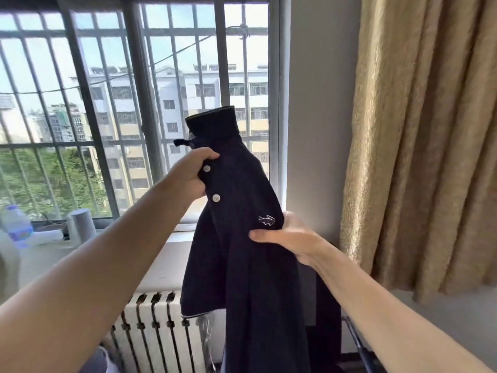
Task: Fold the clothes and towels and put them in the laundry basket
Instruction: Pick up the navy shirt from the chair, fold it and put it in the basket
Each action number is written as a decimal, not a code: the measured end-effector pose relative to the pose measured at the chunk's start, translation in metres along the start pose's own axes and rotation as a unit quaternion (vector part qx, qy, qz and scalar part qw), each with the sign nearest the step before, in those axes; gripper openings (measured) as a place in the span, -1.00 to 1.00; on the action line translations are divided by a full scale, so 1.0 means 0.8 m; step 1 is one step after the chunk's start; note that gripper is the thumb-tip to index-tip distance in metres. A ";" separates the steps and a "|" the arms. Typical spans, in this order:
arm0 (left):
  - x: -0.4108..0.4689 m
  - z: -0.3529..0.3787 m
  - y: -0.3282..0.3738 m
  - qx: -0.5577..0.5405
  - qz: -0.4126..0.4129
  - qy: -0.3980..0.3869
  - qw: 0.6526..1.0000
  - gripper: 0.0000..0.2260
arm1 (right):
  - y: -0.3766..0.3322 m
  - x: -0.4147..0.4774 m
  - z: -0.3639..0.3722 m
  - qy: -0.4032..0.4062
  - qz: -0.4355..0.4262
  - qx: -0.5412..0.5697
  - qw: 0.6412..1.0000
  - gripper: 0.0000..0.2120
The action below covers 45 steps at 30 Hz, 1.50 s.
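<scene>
We hold the navy cotton polo shirt point(242, 238) up before the barred window point(134, 103), left hand point(192, 173) pinched closed on its button placket, right hand point(287, 238) fingers closed around its chest. Its loose hem could snag the white ribbed radiator point(158, 327) below the window.

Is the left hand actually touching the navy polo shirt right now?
Touching. The head view shows the left hand pinching the navy polo shirt at its button placket, fingers wrapped over the fabric edge beside the upper white button, with no gap.
</scene>
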<state>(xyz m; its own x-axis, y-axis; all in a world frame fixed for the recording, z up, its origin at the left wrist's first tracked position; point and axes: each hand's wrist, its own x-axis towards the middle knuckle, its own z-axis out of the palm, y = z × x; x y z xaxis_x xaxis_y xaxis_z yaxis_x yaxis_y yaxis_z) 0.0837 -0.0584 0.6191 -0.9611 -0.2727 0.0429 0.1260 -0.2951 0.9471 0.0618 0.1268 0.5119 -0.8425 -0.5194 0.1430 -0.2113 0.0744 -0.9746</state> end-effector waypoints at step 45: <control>-0.069 -0.211 0.097 -0.156 0.031 0.259 0.953 -0.81 | 0.031 0.071 0.307 0.089 0.019 -0.190 0.977 0.03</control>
<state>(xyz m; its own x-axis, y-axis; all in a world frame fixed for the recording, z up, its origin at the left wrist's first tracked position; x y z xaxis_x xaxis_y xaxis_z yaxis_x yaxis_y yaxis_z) 0.1881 -0.2211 0.6368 -0.7097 -0.6898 -0.1435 0.3233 -0.4997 0.8036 0.1304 -0.1098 0.4538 -0.9191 -0.3557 0.1698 -0.3193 0.4194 -0.8498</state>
